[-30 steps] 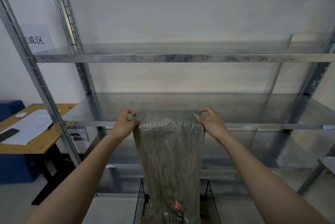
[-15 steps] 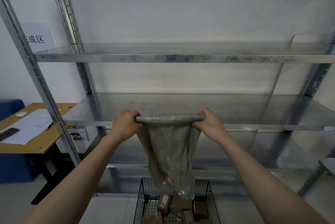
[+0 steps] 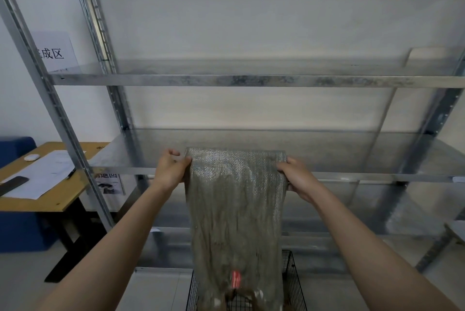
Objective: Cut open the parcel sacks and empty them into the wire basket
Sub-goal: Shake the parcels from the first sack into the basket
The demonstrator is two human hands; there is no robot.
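A grey-green woven parcel sack (image 3: 236,215) hangs upside down, flat and limp, with a red tag near its lower end. My left hand (image 3: 169,170) pinches its upper left corner and my right hand (image 3: 298,178) grips the upper right corner, both at chest height in front of the shelf. The sack's open lower end dangles into a black wire basket (image 3: 293,283) on the floor. Brown shapes show at the sack's mouth, blurred. Most of the basket's inside is hidden behind the sack.
A tall galvanised metal shelving unit (image 3: 251,80) stands right behind the sack. At left is a wooden desk (image 3: 54,197) with papers, a phone and a small white object, and a blue seat (image 3: 15,230) beside it. A paper sign (image 3: 54,53) hangs on the wall.
The sack was bunched up short along its top edge half a second ago, showing boxes in the basket. Now it hangs long and flat again, covering the basket. Both hands shifted slightly.
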